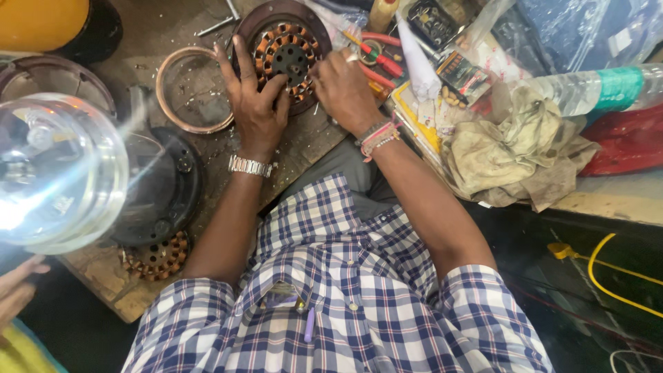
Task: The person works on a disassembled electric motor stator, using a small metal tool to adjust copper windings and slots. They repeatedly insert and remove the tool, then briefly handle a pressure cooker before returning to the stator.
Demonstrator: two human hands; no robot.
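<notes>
A round motor stator with copper windings lies in a dark round housing on the worn wooden bench. My left hand rests on its near left side, fingers spread over the windings, with a metal watch on the wrist. My right hand presses on the stator's right edge, fingers curled; whether it pinches something small I cannot tell. Thread bracelets circle the right wrist.
A copper-coloured ring lies left of the stator. A dark fan motor cover and a second wound stator sit at the near left. Red-handled pliers, a dirty rag, a plastic bottle and small boxes crowd the right. Another person's hand shows at far left.
</notes>
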